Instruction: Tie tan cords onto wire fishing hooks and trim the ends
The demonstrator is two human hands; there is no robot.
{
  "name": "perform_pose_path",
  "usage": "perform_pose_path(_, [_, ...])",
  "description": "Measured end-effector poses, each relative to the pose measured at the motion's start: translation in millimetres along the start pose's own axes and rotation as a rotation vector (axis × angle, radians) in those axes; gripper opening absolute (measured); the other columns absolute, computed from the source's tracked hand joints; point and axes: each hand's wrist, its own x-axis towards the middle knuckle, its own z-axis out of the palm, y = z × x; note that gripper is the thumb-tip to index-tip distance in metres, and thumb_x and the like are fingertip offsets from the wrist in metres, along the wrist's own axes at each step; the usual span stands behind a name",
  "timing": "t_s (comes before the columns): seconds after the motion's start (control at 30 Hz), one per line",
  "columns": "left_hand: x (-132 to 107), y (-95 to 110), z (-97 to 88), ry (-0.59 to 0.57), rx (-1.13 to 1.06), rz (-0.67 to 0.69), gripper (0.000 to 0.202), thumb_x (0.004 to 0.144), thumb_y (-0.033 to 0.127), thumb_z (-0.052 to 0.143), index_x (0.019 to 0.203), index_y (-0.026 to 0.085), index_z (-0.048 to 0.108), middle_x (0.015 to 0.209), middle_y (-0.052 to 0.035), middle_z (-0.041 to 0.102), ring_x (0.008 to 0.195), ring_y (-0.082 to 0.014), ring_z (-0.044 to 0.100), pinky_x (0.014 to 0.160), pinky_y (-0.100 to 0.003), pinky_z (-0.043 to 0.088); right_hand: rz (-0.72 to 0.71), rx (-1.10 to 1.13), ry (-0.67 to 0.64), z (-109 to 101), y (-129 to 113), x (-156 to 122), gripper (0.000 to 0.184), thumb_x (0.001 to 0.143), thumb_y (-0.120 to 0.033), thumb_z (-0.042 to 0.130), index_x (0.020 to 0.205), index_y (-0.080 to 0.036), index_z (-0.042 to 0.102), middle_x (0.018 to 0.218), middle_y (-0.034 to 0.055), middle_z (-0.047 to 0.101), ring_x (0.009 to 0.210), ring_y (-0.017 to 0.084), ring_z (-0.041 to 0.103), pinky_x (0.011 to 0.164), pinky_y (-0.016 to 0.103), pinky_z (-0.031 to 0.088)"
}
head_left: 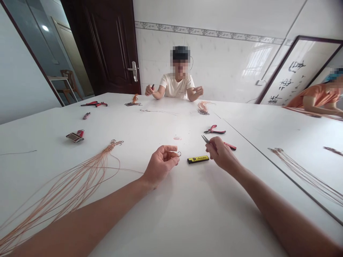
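Observation:
Between the thumb and fingers of my left hand (163,160) is a small fish hook (179,154), its curved end sticking out to the right. A thin line (128,169) runs from behind my left wrist toward a bundle of hooks (114,143) with long orange lines (80,178). My right hand (221,151) grips pointed metal tweezers (205,139), tips facing forward and left. Past its knuckles shows a red handle (230,146); whether it belongs to another tool I cannot tell. A yellow and black lighter (198,159) lies between my hands.
Red-handled pliers (214,130) lie ahead of my right hand. A small box (75,136), a red tool (86,116) and more pliers (95,104) lie left. Hook bundles (203,108) rest before a person opposite. Another person sits far right. A seam (257,153) crosses the white table.

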Motion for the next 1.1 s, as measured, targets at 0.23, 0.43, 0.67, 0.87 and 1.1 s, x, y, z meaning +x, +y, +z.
perform_pose_path(0.23, [-2, 5, 1.1, 0.009, -0.058, -0.105, 0.028, 0.068, 0.027, 0.062, 0.095, 0.023, 0.055, 0.075, 0.0012, 0.056, 0.068, -0.0105, 0.053, 0.065, -0.026, 0.039, -0.373, 0.038, 0.048, 7, -54, -30, 0.032, 0.089, -0.034, 0.030, 0.112, -0.020, 0.046, 0.083, 0.0056, 0.054, 0.065, 0.014, 0.049, 0.054, 0.025, 0.036])
perform_pose_path(0.43, [-5, 10, 4.5, -0.022, -0.108, -0.177, 0.028, 0.068, 0.023, 0.061, 0.095, 0.022, 0.054, 0.078, 0.0005, 0.056, 0.067, -0.0097, 0.053, 0.067, -0.027, 0.039, -0.430, 0.046, 0.046, 15, -51, -31, 0.029, 0.086, -0.033, 0.041, 0.109, -0.019, 0.050, 0.081, 0.0043, 0.053, 0.066, 0.012, 0.050, 0.051, 0.023, 0.036])
perform_pose_path(0.67, [-5, 10, 5.3, -0.027, -0.112, -0.194, 0.026, 0.067, 0.023, 0.062, 0.092, 0.022, 0.055, 0.075, 0.0003, 0.055, 0.065, -0.0096, 0.051, 0.065, -0.026, 0.039, -0.420, 0.061, 0.020, 17, -51, -30, 0.026, 0.086, -0.033, 0.041, 0.105, -0.020, 0.053, 0.080, 0.0045, 0.054, 0.059, 0.011, 0.047, 0.050, 0.023, 0.036])
perform_pose_path(0.87, [-4, 7, 4.2, -0.031, -0.091, -0.195, 0.028, 0.066, 0.026, 0.064, 0.092, 0.023, 0.056, 0.075, 0.0011, 0.055, 0.066, -0.0098, 0.052, 0.064, -0.025, 0.039, -0.406, 0.072, 0.065, 14, -47, -27, 0.026, 0.087, -0.033, 0.037, 0.101, -0.021, 0.056, 0.075, 0.0034, 0.054, 0.059, 0.011, 0.048, 0.054, 0.023, 0.037])
perform_pose_path(1.1, [-1, 2, 1.8, -0.015, -0.049, -0.161, 0.030, 0.065, 0.027, 0.064, 0.093, 0.022, 0.057, 0.080, -0.0015, 0.056, 0.067, -0.0107, 0.053, 0.062, -0.025, 0.040, 0.043, -0.163, 0.112, -2, 5, 2, 0.031, 0.080, -0.041, 0.045, 0.104, -0.021, 0.052, 0.074, 0.0027, 0.057, 0.065, 0.017, 0.052, 0.054, 0.026, 0.036])
